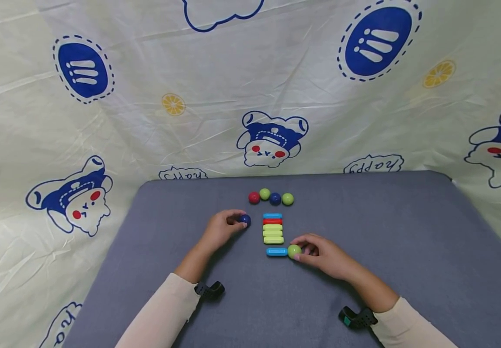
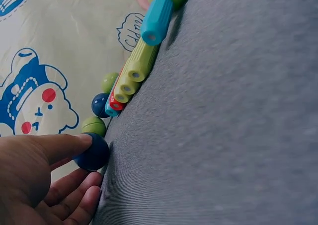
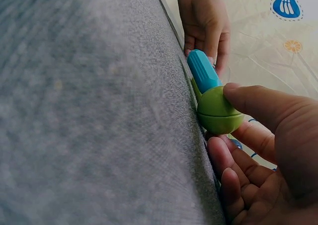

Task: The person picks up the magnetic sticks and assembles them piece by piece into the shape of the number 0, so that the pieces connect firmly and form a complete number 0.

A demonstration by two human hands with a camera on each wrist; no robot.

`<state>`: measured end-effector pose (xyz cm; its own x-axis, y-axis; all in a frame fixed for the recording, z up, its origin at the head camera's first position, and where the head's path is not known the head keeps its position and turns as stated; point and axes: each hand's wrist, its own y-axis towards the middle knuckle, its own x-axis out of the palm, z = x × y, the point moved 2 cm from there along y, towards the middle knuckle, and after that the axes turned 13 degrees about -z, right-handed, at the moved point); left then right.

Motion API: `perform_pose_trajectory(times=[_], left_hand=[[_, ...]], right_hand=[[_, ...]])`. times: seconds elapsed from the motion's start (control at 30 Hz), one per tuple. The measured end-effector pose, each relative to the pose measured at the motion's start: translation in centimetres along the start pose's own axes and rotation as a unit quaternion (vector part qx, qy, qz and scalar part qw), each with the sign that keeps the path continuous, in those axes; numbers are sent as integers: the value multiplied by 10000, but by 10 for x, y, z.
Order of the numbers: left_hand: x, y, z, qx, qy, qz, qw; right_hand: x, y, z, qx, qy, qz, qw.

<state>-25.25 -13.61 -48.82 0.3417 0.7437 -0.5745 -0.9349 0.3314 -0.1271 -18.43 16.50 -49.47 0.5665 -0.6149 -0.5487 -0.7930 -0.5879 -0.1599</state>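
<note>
With thumb and fingers, my left hand point(image 1: 221, 230) pinches a dark blue ball point(image 1: 244, 220) on the table, left of a stack-like row of short rods. My right hand point(image 1: 325, 256) pinches a green ball point(image 1: 294, 251) against the right end of a light blue rod point(image 1: 277, 252). In the right wrist view the green ball point(image 3: 219, 111) meets the rod's end point(image 3: 202, 71); whether they are joined I cannot tell. Just beyond that rod lie several yellow-green rods point(image 1: 273, 233), a red rod point(image 1: 272, 222) and another light blue rod point(image 1: 272, 215), side by side.
Behind the rods, a red ball point(image 1: 253, 197), a green ball point(image 1: 264, 194), a dark blue ball point(image 1: 275, 198) and a second green ball point(image 1: 287, 198) form a loose line. The grey table point(image 1: 389, 227) reaches back to a printed white cloth point(image 1: 215, 140).
</note>
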Motion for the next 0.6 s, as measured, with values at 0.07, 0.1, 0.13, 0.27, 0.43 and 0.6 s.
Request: perform_pose_trajectory(times=[0.07,0.1,0.13,0.27,0.43,0.6], left_hand=[[1,-4,1,7,-23,-92,10000],[2,-6,2,5,-40,-145,9999],[2,-8,3,11,-60,-204,9998],[3,-14,4,108,-110,-433,9989],[7,-21,4,280,-62,-685,9972],[11,-30,6,375,-54,-1022,9940]], right_hand=[[0,0,0,36,-10,15,10000],[0,0,0,46,-10,28,10000],[0,0,0,37,-23,43,10000],[-1,0,0,27,-35,71,10000],[-1,1,1,31,-50,75,10000],[0,1,0,60,-78,55,9999]])
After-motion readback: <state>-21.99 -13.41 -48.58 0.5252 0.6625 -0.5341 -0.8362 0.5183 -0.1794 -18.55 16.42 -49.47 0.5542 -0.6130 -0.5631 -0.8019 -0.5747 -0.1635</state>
